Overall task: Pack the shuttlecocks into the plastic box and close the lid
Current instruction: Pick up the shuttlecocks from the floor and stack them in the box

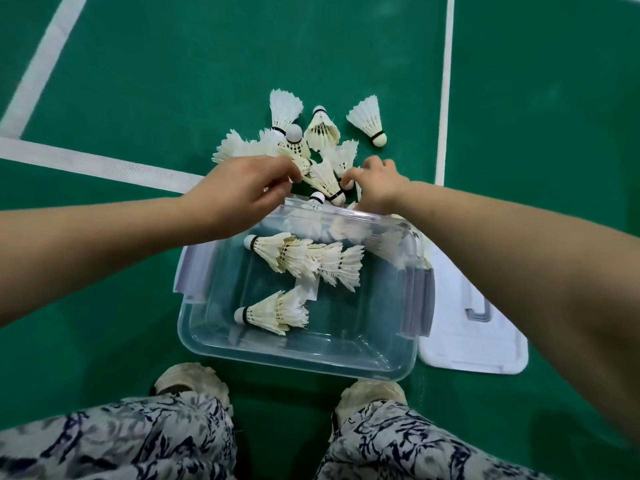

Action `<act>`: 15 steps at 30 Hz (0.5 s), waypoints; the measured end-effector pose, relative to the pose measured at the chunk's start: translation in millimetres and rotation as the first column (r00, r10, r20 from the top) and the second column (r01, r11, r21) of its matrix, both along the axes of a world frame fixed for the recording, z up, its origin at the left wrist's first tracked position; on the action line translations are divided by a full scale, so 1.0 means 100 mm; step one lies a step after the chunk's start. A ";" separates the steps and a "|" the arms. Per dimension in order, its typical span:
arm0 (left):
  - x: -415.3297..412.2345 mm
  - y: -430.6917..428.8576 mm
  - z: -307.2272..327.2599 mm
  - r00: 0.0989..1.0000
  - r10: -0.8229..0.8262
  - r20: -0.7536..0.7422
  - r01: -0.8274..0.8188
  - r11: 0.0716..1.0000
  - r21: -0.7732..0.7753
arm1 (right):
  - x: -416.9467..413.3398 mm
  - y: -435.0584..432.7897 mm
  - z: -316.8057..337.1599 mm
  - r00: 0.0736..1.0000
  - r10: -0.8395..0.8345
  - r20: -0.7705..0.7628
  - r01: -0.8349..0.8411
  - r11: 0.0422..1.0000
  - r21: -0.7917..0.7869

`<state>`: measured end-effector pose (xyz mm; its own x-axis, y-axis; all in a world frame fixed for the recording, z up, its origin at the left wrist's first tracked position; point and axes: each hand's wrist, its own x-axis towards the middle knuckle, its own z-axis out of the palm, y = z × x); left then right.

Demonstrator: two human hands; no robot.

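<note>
Well, mid-frame I see my right hand (377, 190) pinching a shuttlecock (347, 184) in the pile (298, 140); left hand (242, 192) curls there too (grip unclear). Plastic box (294, 355) sits below, lid (485, 348) lower right.

clear plastic box (346, 367) lying open, near half free, white feather shuttlecocks (322, 133) crowding its far rim, flat white lid (478, 341) lying just right

We've got cream-white shuttlecocks (367, 121) with black bands, a green floor (173, 81) crossed by white lines (86, 161), and white trousers (121, 441) with a swirly navy print.
</note>
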<state>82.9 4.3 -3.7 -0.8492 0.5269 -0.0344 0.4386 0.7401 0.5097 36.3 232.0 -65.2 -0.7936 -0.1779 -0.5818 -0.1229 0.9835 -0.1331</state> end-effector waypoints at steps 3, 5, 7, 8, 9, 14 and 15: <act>0.04 -0.02 -0.02 1.000 0.005 0.020 -0.006 1.000 0.006 | 0.02 -0.01 0.00 0.999 0.027 -0.026 -0.026 1.000 0.008; 0.07 -0.02 -0.03 0.999 0.003 0.033 -0.003 1.000 0.002 | 0.02 -0.02 0.00 0.997 0.075 -0.006 -0.075 0.997 0.028; 0.09 -0.01 -0.02 0.999 0.002 0.042 -0.002 1.000 -0.003 | 0.02 -0.03 0.01 0.992 0.121 0.022 -0.122 0.991 0.050; 0.10 -0.01 -0.01 0.999 0.001 0.046 -0.001 1.000 -0.004 | 0.02 -0.02 0.02 0.990 0.134 0.042 -0.136 0.989 0.055; 0.11 -0.01 0.00 0.999 0.001 0.047 -0.001 1.000 -0.006 | 0.01 -0.01 0.02 0.988 0.143 0.064 -0.147 0.987 0.059; 0.14 -0.01 0.02 0.999 -0.007 0.048 0.007 1.000 -0.004 | 0.02 0.01 0.10 0.971 0.221 0.097 -0.234 0.960 0.157; 0.14 -0.01 0.02 0.999 -0.009 0.049 0.009 1.000 -0.005 | 0.02 0.00 0.11 0.968 0.233 0.091 -0.246 0.954 0.171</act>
<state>97.1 3.0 -1.9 -0.8416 0.5344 -0.0784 0.4202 0.7389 0.5267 38.4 232.2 -53.9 -0.6972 -0.2451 -0.6737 -0.3543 0.9348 0.0266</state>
